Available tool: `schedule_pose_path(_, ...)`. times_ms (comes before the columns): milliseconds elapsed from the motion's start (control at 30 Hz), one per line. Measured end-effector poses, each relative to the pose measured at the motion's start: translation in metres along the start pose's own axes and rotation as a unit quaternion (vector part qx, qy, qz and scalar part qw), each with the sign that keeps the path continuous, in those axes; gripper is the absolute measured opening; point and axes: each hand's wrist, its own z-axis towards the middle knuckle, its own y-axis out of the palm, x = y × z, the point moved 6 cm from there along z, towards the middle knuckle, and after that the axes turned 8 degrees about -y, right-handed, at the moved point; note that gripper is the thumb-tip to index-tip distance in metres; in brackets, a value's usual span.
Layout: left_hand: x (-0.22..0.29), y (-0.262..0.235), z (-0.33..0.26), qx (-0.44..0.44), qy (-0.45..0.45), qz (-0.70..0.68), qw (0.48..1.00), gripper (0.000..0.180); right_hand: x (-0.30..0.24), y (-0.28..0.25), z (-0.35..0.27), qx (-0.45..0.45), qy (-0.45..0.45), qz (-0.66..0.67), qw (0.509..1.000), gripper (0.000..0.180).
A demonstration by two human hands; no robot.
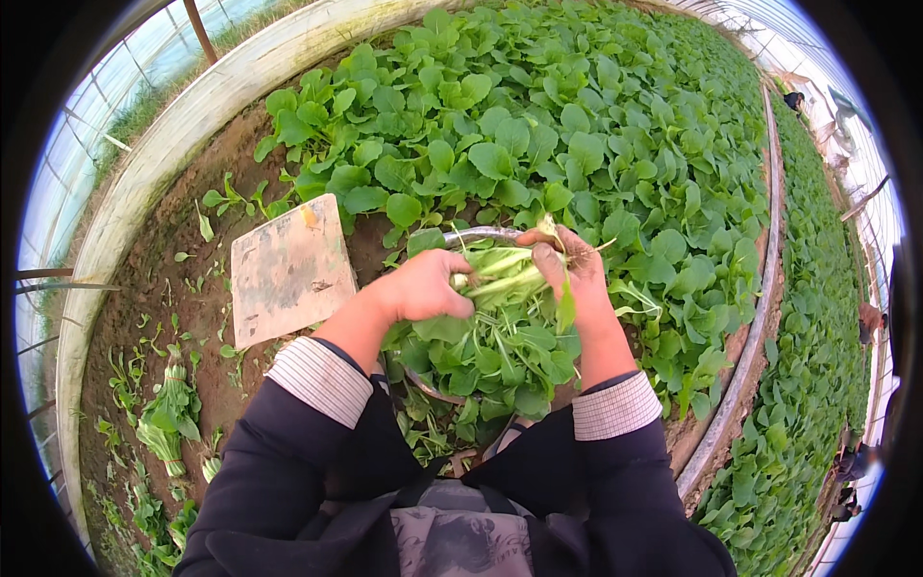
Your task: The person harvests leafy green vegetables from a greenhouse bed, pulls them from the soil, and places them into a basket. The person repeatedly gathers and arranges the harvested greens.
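Note:
My left hand [428,286] is closed around a bunch of leafy greens [508,272], its pale stems lying crosswise between my hands. Fingers and thumb of my right hand [577,274] pinch the root end of a green plant [547,227], and thin roots stick out beside them. Below both hands, loose leafy greens [510,361] are heaped over a round thing with a pale rim [481,233]. The leaves hide most of that round thing.
Dense leafy greens [538,125] grow ahead and to the right. A dirty square board [293,269] lies on the soil at left, with tied bundles of greens [168,413] nearer me. A pale pipe [760,327] borders the bed at right. Other people [854,462] are at the far right.

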Motion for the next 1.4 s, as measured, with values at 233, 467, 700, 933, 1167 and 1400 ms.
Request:
schedule_pose_path(233,-0.011,-0.027,-0.006,0.049,0.005,0.017,0.999,0.041,0.009,0.012,0.010,0.066,-0.009,0.042,0.997,0.021)
schedule_pose_path(467,-0.011,-0.037,-0.017,0.116,0.003,0.093,0.989,0.047,0.009,0.009,0.019,0.075,-0.013,-0.325,0.943,0.021)
schedule_pose_path(700,-0.003,-0.048,-0.034,0.192,-0.033,0.168,0.966,0.048,0.020,0.007,0.022,0.142,0.066,-0.214,0.964,0.028)
schedule_pose_path(933,-0.014,-0.072,-0.058,0.281,-0.031,0.080,0.956,0.049,0.068,0.011,0.012,-0.101,0.218,-0.209,0.948,0.058)
schedule_pose_path(1167,0.000,-0.030,-0.045,0.211,0.006,0.067,0.975,0.058,0.024,0.059,0.014,0.002,0.054,0.246,0.968,0.051)
schedule_pose_path(1400,0.008,-0.014,-0.036,0.148,0.033,-0.249,0.956,0.055,-0.007,0.049,0.014,0.064,-0.106,0.012,0.992,0.010)
